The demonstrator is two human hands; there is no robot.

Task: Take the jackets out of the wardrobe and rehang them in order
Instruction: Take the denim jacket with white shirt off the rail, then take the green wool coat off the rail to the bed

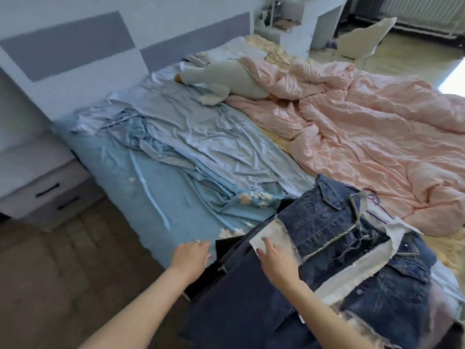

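A dark blue denim jacket [334, 222] with white frayed trim lies spread on the near corner of the bed, on top of other dark garments [226, 293]. My right hand [274, 258] rests flat on its white patch, fingers straight. My left hand [192, 256] hovers palm down over the bed edge, just left of a black garment [226, 245], with a ring on one finger. No wardrobe or hanger is in view.
The bed carries a light blue sheet [156, 197], a crumpled grey-blue cover [191, 137], a pink quilt [364, 127] and a plush goose [226, 79]. A grey nightstand [42, 187] stands at the left, a white desk [302, 26] and chair [362, 41] at the back.
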